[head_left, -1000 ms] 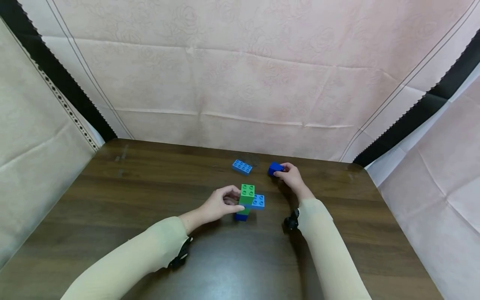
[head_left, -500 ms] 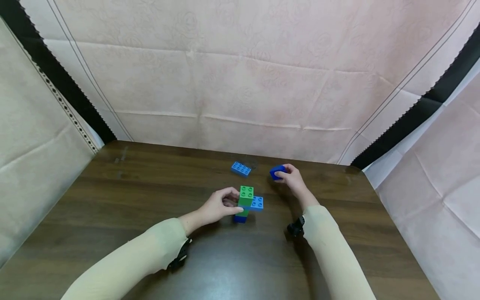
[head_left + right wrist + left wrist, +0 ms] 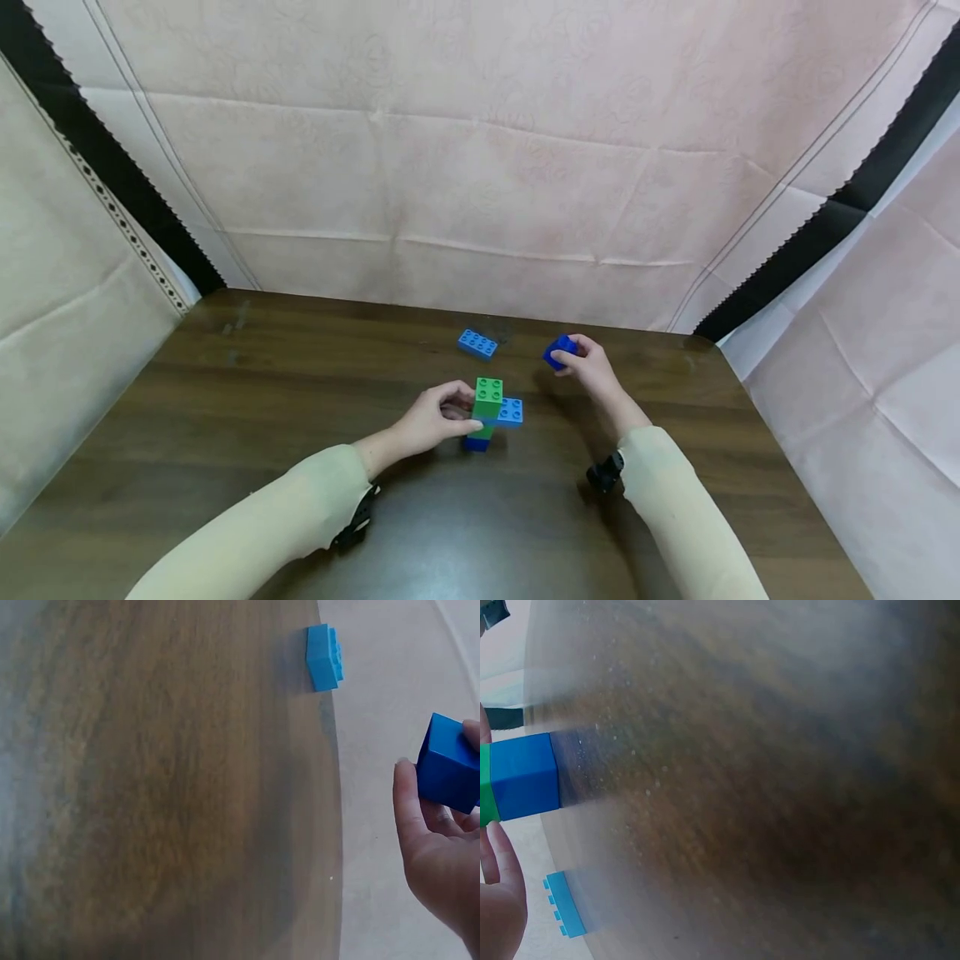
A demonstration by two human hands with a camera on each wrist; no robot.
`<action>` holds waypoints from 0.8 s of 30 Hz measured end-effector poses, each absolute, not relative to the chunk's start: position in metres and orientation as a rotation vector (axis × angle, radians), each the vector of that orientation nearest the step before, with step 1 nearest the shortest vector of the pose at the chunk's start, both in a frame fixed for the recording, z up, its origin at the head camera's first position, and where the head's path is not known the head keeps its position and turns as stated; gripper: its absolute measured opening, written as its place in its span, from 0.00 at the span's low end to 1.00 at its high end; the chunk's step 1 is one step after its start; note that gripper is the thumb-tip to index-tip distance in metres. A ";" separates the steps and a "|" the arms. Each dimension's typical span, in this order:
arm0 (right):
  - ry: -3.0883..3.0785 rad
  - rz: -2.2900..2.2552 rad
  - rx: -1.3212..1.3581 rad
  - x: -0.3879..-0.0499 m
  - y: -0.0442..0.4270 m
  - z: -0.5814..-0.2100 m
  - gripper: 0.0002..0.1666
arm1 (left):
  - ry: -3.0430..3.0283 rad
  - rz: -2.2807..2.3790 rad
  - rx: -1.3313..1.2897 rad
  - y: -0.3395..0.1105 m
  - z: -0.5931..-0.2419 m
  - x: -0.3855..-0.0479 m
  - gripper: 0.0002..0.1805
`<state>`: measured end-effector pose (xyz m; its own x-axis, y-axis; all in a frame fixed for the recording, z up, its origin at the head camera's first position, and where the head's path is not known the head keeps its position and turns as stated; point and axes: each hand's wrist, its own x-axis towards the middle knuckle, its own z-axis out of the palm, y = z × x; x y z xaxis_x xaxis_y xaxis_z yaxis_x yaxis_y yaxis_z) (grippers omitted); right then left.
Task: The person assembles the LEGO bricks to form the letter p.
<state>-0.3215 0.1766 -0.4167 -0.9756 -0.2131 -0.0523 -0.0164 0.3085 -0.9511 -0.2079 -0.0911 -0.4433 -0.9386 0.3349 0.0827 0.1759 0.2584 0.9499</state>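
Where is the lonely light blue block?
In the head view, the light blue block lies near the far edge of the table, beyond the stack and left of the right hand.

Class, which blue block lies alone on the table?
The light-blue block near the far edge of the table; the right hand holds a dark-blue block, and the left hand grips the stack containing the other blue blocks.

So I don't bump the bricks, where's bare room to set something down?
Bare table shows left of the left sleeve, between the sleeves, and right of the right sleeve. It is crowded mid-table, where the left hand grips the brick stack, and beyond, with a loose light blue brick and the right hand holding a dark blue brick.
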 end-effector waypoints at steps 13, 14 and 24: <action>2.464 -1.575 -0.468 -0.288 0.175 -0.390 0.24 | 2.387 1.762 0.501 -0.092 -0.443 -0.209 0.16; 2.457 -1.567 -0.485 -0.285 0.174 -0.388 0.24 | 2.394 1.760 0.505 -0.092 -0.443 -0.209 0.16; 2.401 -1.516 -0.640 -0.259 0.166 -0.377 0.25 | 2.400 1.748 0.503 -0.091 -0.445 -0.211 0.17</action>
<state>-0.2591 0.1661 -0.3768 -0.8781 -0.4771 0.0375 -0.2389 0.3692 -0.8981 -0.2109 -0.0905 -0.4449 -0.9360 0.3403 0.0897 0.1899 0.2736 0.9429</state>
